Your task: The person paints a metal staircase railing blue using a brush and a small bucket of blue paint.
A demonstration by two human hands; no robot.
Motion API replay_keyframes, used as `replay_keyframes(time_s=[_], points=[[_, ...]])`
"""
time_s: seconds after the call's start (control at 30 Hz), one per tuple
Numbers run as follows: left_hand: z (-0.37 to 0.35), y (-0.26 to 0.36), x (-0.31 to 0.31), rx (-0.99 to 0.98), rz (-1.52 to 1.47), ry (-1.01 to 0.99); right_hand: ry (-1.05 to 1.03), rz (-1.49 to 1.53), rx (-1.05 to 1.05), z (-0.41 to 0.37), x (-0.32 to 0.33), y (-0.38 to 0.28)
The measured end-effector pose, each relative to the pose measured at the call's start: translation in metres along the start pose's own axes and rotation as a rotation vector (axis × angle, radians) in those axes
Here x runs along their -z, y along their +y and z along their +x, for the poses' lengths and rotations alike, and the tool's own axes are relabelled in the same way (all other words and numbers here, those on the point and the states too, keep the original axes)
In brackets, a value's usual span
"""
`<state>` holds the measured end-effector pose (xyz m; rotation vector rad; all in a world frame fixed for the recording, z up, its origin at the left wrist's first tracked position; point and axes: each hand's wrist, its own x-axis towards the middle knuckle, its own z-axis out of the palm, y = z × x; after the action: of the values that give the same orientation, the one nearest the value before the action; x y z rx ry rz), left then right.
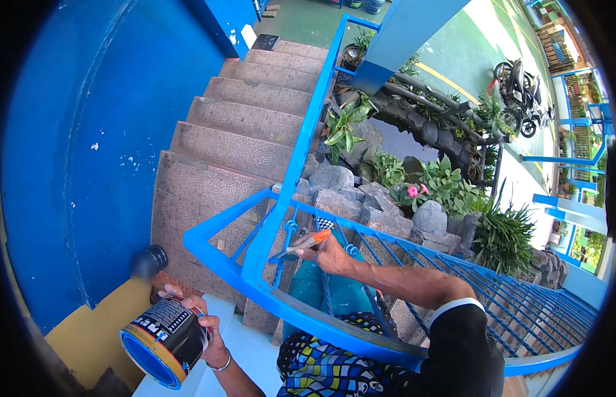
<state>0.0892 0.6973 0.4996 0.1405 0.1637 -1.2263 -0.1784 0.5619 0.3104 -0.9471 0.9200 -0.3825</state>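
My left hand [212,331] is wrapped round a dark paint can [163,334], which is tilted so its blue inside and yellowish rim face down-left. My right hand [331,255] closes on a paintbrush [310,243] with an orange-tipped handle. The bristle end points left, at a blue upright of the metal railing [258,255]; whether it touches cannot be made out. Scrolled ironwork sits just above the brush, beneath the handrail. My right forearm passes over the lower railing.
Tiled stairs [245,126] run beside a blue wall [116,152]. A dark round object [149,261] stands by the wall on the landing. Past the railing are rocks [331,177], plants [447,185] and a pond [407,142]. A motorcycle [518,92] is parked farther off.
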Motion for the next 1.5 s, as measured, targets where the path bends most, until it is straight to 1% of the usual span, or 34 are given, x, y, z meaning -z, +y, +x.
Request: replay_keyframes(time_s=[0.03, 0.13, 0.17, 0.3, 0.4, 0.43, 0.53, 0.57, 0.67, 0.8, 0.87, 0.93, 1.03, 1.13, 1.17, 1.27, 1.3, 1.4, 1.47, 1.5], points=[[0.001, -0.001, -0.001, 0.002, -0.007, 0.0, -0.013, -0.014, 0.001, -0.007, 0.003, -0.012], [0.002, -0.004, -0.001, 0.012, -0.046, 0.001, 0.008, 0.158, -0.109, -0.022, 0.016, -0.031], [0.0, -0.003, 0.001, 0.008, -0.034, -0.001, 0.023, 0.175, -0.117, -0.022, 0.02, -0.033], [0.001, -0.005, -0.001, 0.009, -0.041, 0.006, 0.235, 0.227, -0.074, -0.006, 0.017, -0.02], [0.003, -0.007, -0.002, 0.02, -0.043, -0.002, 0.292, 0.179, -0.057, 0.004, 0.001, -0.012], [0.003, -0.007, -0.002, 0.025, -0.043, -0.003, 0.282, 0.178, -0.03, 0.004, -0.005, -0.01], [0.004, -0.006, -0.003, 0.034, -0.033, -0.003, 0.194, -0.086, -0.125, -0.015, -0.009, -0.026], [0.004, -0.006, -0.003, 0.036, -0.029, -0.005, 0.162, 0.0, -0.114, -0.02, -0.008, -0.025], [0.002, -0.007, -0.002, 0.021, -0.058, 0.013, 0.167, 0.172, -0.14, -0.03, 0.004, -0.027], [0.0, -0.004, 0.0, 0.018, -0.052, 0.013, 0.324, 0.207, -0.167, -0.015, 0.009, -0.034], [-0.001, -0.004, -0.001, 0.011, -0.046, 0.015, 0.417, 0.211, -0.125, 0.0, 0.002, -0.015], [-0.002, -0.004, -0.001, 0.006, -0.046, 0.016, 0.508, 0.251, -0.103, 0.007, -0.008, -0.009], [-0.003, -0.002, 0.001, 0.005, -0.029, 0.009, 0.415, 0.26, -0.229, -0.006, -0.015, -0.002], [-0.003, -0.001, 0.002, 0.011, 0.001, 0.004, 0.376, 0.381, -0.322, -0.026, -0.006, -0.014], [-0.001, -0.001, 0.002, 0.018, -0.004, 0.003, 0.364, 0.356, -0.335, -0.03, 0.001, -0.012], [-0.001, -0.003, 0.002, 0.014, -0.005, 0.004, 0.398, 0.27, -0.344, -0.029, 0.011, -0.027], [-0.001, -0.003, 0.002, 0.008, -0.002, 0.006, 0.443, 0.33, -0.288, -0.021, 0.012, -0.03], [0.0, -0.004, 0.0, 0.018, -0.025, 0.01, 0.509, 0.387, -0.205, 0.005, 0.009, -0.015], [0.001, -0.005, -0.003, 0.018, -0.018, 0.007, 0.439, 0.337, -0.244, 0.008, 0.002, -0.006], [0.001, -0.006, -0.003, 0.017, -0.018, 0.006, 0.408, 0.329, -0.257, 0.003, -0.003, -0.014]])
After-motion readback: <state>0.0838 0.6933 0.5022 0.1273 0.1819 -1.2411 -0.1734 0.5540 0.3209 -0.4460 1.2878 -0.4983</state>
